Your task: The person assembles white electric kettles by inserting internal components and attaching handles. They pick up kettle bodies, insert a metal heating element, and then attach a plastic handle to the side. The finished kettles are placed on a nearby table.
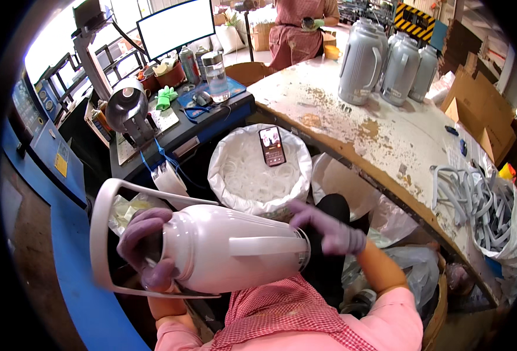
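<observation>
A pale grey thermos jug (211, 231) lies on its side across my lap, its mouth to the left and its base to the right. A large carrying loop (101, 228) swings out around the mouth end, and a long side handle (264, 245) runs along the body. My left hand (143, 237), in a purple glove, is closed on the rim of the mouth, with some fingers inside the opening. By the base, my gloved right hand (331, 233) has its fingers apart and stretched toward the jug; whether they touch it I cannot tell.
Ahead stands a white-lined bin (223, 181) of clear rings, a phone (272, 146) resting on them. Several grey jugs (361, 61) occupy the worn table (352, 131), near grey handles (486, 213). A machine fixture (128, 108) and blue pliers (195, 112) are left. Another person (296, 29) stands beyond.
</observation>
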Motion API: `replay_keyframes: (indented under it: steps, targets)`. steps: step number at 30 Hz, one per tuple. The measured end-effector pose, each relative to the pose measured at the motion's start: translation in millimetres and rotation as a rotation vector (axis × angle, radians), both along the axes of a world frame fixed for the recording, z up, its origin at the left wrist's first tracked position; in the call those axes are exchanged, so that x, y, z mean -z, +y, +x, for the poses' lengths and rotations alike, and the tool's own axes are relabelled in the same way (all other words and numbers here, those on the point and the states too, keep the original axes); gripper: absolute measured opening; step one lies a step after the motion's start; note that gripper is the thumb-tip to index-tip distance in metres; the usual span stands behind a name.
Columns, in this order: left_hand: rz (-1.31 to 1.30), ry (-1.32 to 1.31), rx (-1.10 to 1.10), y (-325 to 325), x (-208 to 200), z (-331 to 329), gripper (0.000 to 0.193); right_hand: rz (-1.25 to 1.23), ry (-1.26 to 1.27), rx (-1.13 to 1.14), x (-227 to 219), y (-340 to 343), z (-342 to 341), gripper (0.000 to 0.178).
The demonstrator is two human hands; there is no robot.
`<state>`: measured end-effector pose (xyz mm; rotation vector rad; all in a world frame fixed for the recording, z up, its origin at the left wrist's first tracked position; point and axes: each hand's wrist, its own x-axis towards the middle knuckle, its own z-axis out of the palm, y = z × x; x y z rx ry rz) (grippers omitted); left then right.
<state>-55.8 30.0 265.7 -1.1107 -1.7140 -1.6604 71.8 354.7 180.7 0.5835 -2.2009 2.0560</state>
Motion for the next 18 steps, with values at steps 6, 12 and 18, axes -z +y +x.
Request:
replay_keyframes:
  steps: [6,12,18]
  targets:
    - [0.374,-0.470,0.122,-10.0,57.0,-76.5,0.069,-0.228,0.055,0.307,23.3,-15.9,46.0,0.050]
    - [-0.510,0.313,0.317,110.7,61.7,23.9,0.070,-0.947,0.198,0.978,-26.6,62.0,42.0,0.066]
    - [-0.589,0.028,0.455,87.4,77.1,17.4,0.080,-0.174,0.614,1.684,-14.2,211.6,14.1,0.042]
